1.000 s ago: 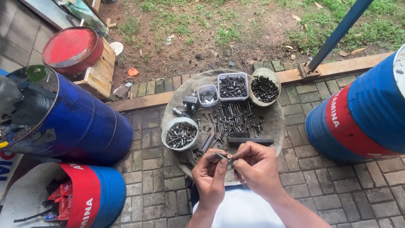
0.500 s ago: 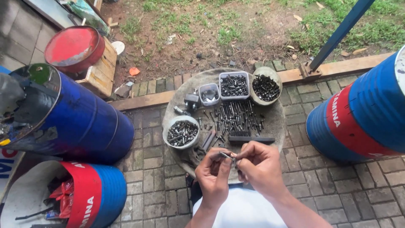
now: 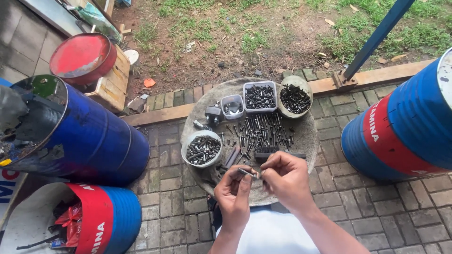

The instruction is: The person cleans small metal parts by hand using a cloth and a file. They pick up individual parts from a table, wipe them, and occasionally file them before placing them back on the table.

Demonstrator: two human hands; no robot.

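Observation:
My left hand (image 3: 234, 192) and my right hand (image 3: 283, 176) meet over the near edge of a round grey mat (image 3: 310, 136). Between their fingertips they pinch a small dark bolt (image 3: 246, 172). Beyond the hands, a heap of loose dark bolts (image 3: 261, 131) lies spread on the mat. A white round bowl of bolts (image 3: 202, 149) sits just left of my left hand. At the mat's far side stand a small clear tub (image 3: 232, 107), a larger clear tub (image 3: 260, 97) and a round bowl (image 3: 295, 97), all filled with dark hardware.
Blue-and-red drums flank the mat: one lying at left (image 3: 80, 134), one at bottom left (image 3: 89, 218), one at right (image 3: 405, 124). A red drum lid (image 3: 82, 56) rests on a wooden crate at the back left. A blue pole (image 3: 376, 37) rises at right. Brick paving lies underfoot.
Both hands have stayed together at the mat's near edge, turning the small bolt slightly between the fingers. Nothing else has moved.

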